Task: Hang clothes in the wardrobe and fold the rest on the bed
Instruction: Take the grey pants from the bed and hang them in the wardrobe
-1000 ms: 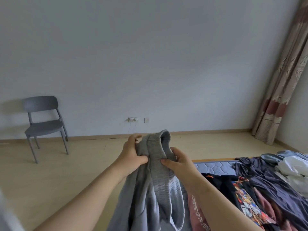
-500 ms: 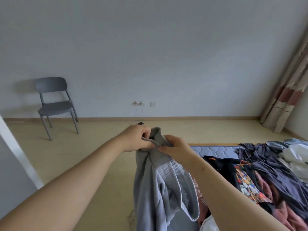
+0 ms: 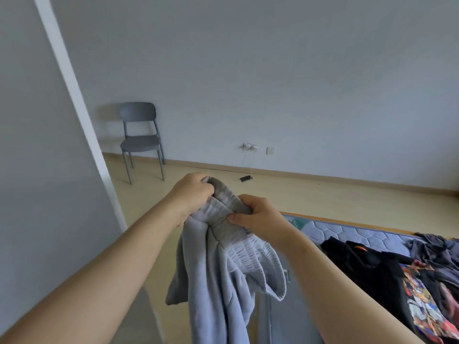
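Observation:
A grey sweatshirt-like garment hangs in front of me, bunched at its ribbed top edge. My left hand grips the left side of that edge with curled fingers. My right hand pinches the right side, thumb on the fabric. The rest of the garment drapes down between my forearms. A pile of clothes, black, dark grey and a colourful print, lies on the bed at the lower right.
A grey panel with a white edge, perhaps a wardrobe door, fills the left side. A grey chair stands by the far wall. A wall socket has a cable down to a small black item on the floor.
My view has swung left, so the grey panel fills the left side and the curtain has left view. Both hands still hold the garment's top edge, now bunched closer together.

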A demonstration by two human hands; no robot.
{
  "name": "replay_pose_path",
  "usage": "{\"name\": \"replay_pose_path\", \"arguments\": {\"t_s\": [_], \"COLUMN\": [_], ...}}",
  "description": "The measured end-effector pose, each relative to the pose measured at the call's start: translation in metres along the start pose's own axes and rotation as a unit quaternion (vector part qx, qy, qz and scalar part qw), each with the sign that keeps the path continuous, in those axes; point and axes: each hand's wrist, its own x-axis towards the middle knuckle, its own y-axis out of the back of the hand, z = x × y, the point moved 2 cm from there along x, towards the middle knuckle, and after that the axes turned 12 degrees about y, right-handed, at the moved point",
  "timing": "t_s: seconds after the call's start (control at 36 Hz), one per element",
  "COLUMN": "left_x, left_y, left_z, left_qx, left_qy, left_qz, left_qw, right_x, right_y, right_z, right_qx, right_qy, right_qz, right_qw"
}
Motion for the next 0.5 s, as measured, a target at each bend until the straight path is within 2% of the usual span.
{"name": "replay_pose_path", "arguments": {"t_s": [0.14, 0.22, 0.36, 0.5], "left_x": [-0.020, -0.034, -0.066, -0.103], "left_y": [0.052, 0.088, 0.164, 0.250], "left_z": [0.002, -0.002, -0.026, -0.063], "left_qx": [-0.033, -0.100, -0.199, -0.256], "left_qy": [-0.073, -0.089, -0.103, -0.102], "left_qz": [0.160, 0.228, 0.324, 0.420], "left_qw": [0.984, 0.964, 0.919, 0.865], "right_x": [0.018, 0.028, 0.040, 0.045], "right_y": [-0.038, -0.070, -0.139, -0.225], "right_z": [-0.030, -0.051, -0.067, -0.067], "right_qx": [-0.013, 0.007, 0.032, -0.056], "right_qy": [0.038, 0.048, 0.043, 0.026], "right_qz": [-0.001, -0.015, -0.080, -0.154], "right_qw": [0.999, 0.999, 0.995, 0.986]}}
